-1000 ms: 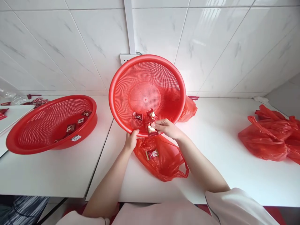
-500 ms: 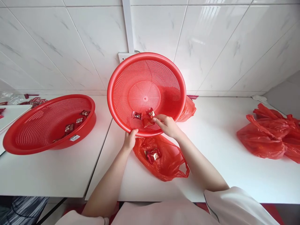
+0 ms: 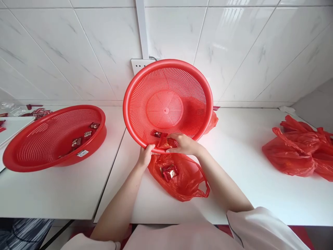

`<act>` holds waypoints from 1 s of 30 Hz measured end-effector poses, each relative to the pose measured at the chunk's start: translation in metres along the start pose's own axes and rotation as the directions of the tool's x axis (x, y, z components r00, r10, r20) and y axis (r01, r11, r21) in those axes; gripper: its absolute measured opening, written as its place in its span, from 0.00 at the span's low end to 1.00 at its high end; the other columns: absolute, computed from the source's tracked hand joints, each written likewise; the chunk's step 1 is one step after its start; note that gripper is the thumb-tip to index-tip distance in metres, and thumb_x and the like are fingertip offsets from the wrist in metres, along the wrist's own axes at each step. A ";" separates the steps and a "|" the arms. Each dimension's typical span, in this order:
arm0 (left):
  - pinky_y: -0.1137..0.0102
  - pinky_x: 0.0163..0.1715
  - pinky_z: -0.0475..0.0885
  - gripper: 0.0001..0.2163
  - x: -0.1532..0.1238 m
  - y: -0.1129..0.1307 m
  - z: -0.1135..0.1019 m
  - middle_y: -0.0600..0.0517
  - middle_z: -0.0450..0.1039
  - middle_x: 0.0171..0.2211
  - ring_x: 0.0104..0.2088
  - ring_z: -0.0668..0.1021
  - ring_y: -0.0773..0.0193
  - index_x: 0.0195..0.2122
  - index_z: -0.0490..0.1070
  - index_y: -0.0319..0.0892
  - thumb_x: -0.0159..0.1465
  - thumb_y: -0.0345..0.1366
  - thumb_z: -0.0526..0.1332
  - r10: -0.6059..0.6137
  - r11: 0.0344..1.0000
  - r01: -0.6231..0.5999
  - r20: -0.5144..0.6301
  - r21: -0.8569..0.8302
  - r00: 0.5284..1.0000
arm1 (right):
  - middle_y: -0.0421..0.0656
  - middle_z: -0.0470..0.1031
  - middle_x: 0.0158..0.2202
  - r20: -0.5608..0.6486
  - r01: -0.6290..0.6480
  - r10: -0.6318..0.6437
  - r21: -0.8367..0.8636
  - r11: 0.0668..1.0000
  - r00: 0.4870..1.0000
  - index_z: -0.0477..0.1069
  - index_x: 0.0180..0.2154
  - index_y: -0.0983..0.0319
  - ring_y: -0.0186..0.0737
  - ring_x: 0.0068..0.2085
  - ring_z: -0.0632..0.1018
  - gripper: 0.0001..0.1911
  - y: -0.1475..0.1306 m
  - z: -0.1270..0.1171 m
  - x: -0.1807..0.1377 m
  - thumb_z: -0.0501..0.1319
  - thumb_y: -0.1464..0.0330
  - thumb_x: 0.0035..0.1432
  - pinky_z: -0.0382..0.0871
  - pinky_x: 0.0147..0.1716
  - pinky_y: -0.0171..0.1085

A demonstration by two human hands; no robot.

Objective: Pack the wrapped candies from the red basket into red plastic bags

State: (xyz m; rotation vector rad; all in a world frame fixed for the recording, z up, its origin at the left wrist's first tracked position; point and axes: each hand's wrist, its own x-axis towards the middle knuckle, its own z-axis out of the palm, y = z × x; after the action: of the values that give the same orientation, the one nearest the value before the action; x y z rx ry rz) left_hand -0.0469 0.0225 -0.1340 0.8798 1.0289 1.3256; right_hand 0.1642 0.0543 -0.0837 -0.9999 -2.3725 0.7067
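My left hand (image 3: 145,155) grips the near rim of a red plastic colander (image 3: 168,64), thumb over the edge. The colander is tilted so its inside faces me. Inside its near wall, my right hand (image 3: 184,144) has its fingers curled round a shiny red wrapped snack packet (image 3: 164,141). A darker small packet (image 3: 157,134) lies just left of it. Below the rim, an open red plastic bag (image 3: 186,180) lies on the table with shiny red-and-gold packets (image 3: 169,172) in it.
At left stands another red colander (image 3: 52,130) holding several small packets (image 3: 77,142). Tied red bags (image 3: 293,149) sit at right, and another red bag (image 3: 212,121) is partly hidden behind the colander. A socket strip (image 3: 139,64) is by the tiled wall.
The tilted colander has shifted slightly right. My right hand has moved down toward its near rim, and the red packet has come along with the fingers.
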 end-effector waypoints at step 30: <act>0.66 0.31 0.74 0.07 -0.001 0.002 0.002 0.53 0.69 0.31 0.31 0.75 0.62 0.25 0.63 0.42 0.52 0.36 0.62 0.003 1.000 -0.003 -0.005 -0.006 1.000 | 0.45 0.72 0.54 -0.219 0.033 0.411 0.910 0.414 0.885 0.69 0.46 0.56 0.45 0.47 0.77 0.28 -0.003 -0.010 0.010 0.51 0.42 0.57 0.75 0.33 0.39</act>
State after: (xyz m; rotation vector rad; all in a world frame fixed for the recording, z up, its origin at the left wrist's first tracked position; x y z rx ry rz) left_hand -0.0454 0.0216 -0.1318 0.8746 1.0278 1.3337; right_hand 0.1624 0.0626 -0.0727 -0.7801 -1.1340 1.4703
